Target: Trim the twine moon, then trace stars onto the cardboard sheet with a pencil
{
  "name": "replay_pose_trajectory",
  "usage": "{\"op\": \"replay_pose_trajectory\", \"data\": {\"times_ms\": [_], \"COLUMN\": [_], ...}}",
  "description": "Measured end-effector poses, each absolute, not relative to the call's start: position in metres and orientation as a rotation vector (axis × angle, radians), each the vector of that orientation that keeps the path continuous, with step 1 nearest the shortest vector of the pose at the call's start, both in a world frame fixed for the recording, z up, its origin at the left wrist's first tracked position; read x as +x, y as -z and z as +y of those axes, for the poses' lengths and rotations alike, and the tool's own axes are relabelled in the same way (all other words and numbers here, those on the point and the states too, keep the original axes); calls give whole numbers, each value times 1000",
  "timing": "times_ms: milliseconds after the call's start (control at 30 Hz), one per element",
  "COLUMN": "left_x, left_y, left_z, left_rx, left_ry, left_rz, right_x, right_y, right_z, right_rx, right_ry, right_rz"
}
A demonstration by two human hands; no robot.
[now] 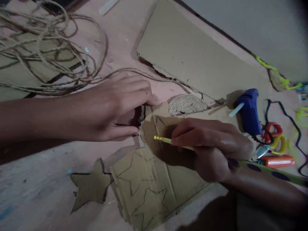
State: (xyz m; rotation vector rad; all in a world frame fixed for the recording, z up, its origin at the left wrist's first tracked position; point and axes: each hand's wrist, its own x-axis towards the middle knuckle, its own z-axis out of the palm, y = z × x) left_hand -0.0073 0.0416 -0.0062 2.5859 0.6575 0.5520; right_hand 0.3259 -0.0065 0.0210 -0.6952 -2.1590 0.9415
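The pencil (168,140), yellow-green with dark spots, is gripped in the closed fingers of the right hand (211,150), its eraser end pointing left above a cardboard piece (149,183) with drawn star outlines. The left hand (115,109) lies flat and open, fingertips pressing the cardboard edge, holding nothing. A cut-out star (90,187) lies on the tabletop (36,192) just beside the cardboard. Loose twine (48,48) is behind, and a blue glue gun (249,110) at the right.

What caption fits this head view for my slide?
Right hand holds a yellow pencil over star-marked brown cardboard; left hand steadies its edge.
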Motion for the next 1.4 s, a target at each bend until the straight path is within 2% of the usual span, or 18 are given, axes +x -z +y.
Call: {"op": "replay_pose_trajectory", "data": {"times_ms": [133, 500, 667, 1133, 1267, 1400], "left_x": [-7, -7, -2, -2, -6, -9], "left_y": [8, 6, 4, 3, 5, 6], "left_z": [40, 38, 38, 36, 34, 36], "left_rx": [2617, 2587, 2478, 2526, 2635, 2711], "left_ry": [-557, -544, -514, -501, -519, -580], "left_rz": [651, 667, 765, 744, 772, 776], "right_x": [326, 318, 320, 314, 313, 319], "right_y": [-22, -18, -20, -17, -24, -33], "right_z": [-5, -3, -2, -1, -2, -8], "right_rx": [-574, -658, -695, -646, -720, -901], "right_ry": [-998, -963, -1073, -1092, -1153, -1015], "right_rz": [-2231, -2144, -2231, -2199, -2079, -1775]}}
